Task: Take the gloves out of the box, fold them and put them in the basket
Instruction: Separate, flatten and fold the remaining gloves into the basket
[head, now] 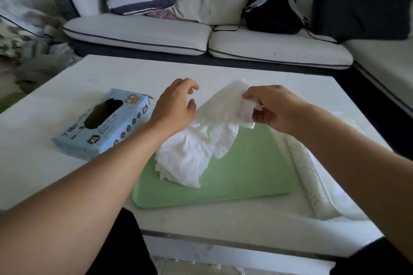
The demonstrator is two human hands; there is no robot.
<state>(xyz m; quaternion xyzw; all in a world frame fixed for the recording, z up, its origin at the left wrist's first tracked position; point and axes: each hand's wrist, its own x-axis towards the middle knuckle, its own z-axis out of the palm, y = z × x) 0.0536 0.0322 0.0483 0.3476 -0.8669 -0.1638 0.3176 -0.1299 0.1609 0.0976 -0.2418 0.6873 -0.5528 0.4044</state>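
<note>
A light blue glove box [105, 125] marked XL lies on the white table [67, 87], its oval opening dark. A heap of thin white gloves [185, 158] sits on a green mat [245, 176]. My right hand [274, 107] pinches the cuff of one white glove [225, 105] and holds it up above the heap. My left hand [176, 107] hovers just left of that glove with fingers loosely curled, holding nothing. A white perforated basket [312, 185] stands at the table's right, partly hidden behind my right forearm.
A white sofa [138, 35] with cushions and a black backpack [272, 11] runs along the far side of the table. Cluttered items lie on the floor at the far left. The table's near edge is right in front of me.
</note>
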